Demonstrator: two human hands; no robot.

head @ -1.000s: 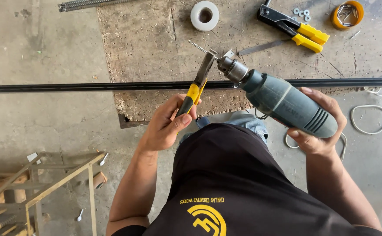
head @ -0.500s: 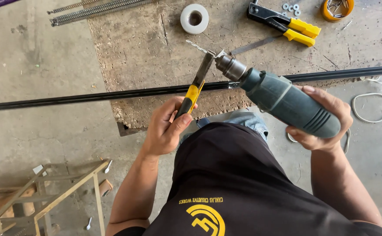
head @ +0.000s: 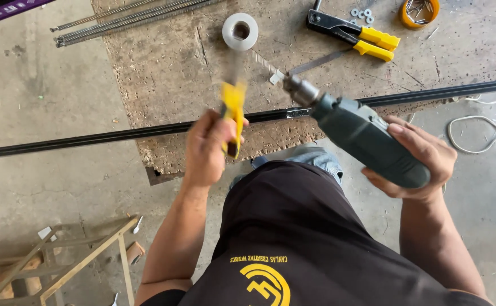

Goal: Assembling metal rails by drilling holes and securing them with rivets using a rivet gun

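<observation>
Both hands are closed on tools: the right hand (head: 415, 161) wraps the grey-green body of an electric drill (head: 361, 136), and the left hand (head: 208, 147) grips the yellow handle of a slim hand tool (head: 233, 107), held upright just left of the drill's nose. A second ago that tool's tip was set against the drill chuck (head: 298, 90); it has since come away and swung up, blurred by motion, while the drill has stayed angled toward the far left over the worn board (head: 168, 73) (the look of a chuck just worked on, though that is a judgement). The chuck hangs above a long black bar (head: 89, 137) that runs left to right across the board's near edge. Farther off lie a roll of white tape (head: 240, 31), a yellow-handled riveter (head: 353, 34), a small yellow tub of nails (head: 419, 11) and a few washers (head: 361, 12), with ribbed steel rods (head: 129, 17) at the far left and a white cord (head: 480, 127) on the concrete at right. The blur hides the hand tool's tip, so its kind cannot be told; the bit, if any, is too small to read, and the wooden frame (head: 60, 266) at near left is cut off.
</observation>
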